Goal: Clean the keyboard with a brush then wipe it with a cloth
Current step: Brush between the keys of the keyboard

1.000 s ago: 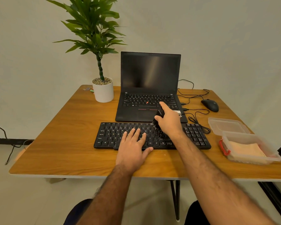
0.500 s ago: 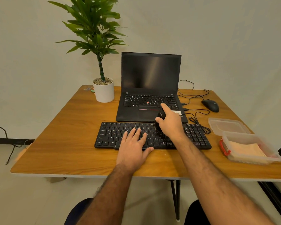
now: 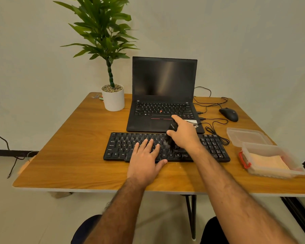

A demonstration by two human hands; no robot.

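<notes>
Keyboard (image 3: 123, 147) near table (image 3: 63, 155) front edge

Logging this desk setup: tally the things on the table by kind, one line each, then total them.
Keyboard: 1
Laptop: 1
Mouse: 1
Brush, gripped by the right hand: 1
Potted plant: 1
Plastic box holding a cloth: 1
Box lid: 1
Cloth: 1
Total: 8

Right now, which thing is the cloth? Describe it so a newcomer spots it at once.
Start at the wooden table and go to its right edge, past the keyboard. Two clear plastic pieces sit there: a flat lid and, nearer you, a box with a red clip. The cloth is the folded tan square inside that box.
</notes>
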